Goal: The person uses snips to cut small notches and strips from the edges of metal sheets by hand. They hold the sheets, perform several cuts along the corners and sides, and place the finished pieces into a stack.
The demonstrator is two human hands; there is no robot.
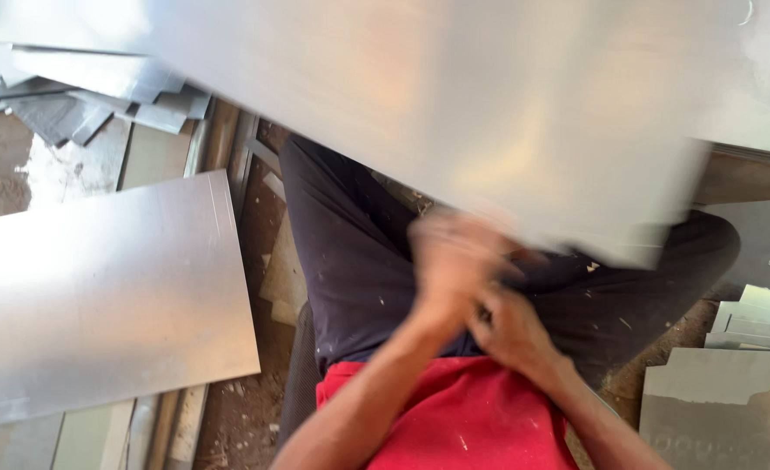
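A seated person's left hand and right hand meet mid-frame, blurred, at the lower edge of a large metal sheet filling the upper frame; their grip cannot be told. Another flat sheet lies at left.

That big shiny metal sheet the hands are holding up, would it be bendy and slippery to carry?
The big metal sheet looks thin and wide, so it would probably wobble and flex rather than stay stiff. Its smooth, shiny face likely slips easily, and both the left hand and the right hand sit near its lower edge. The thin edges may be sharp.
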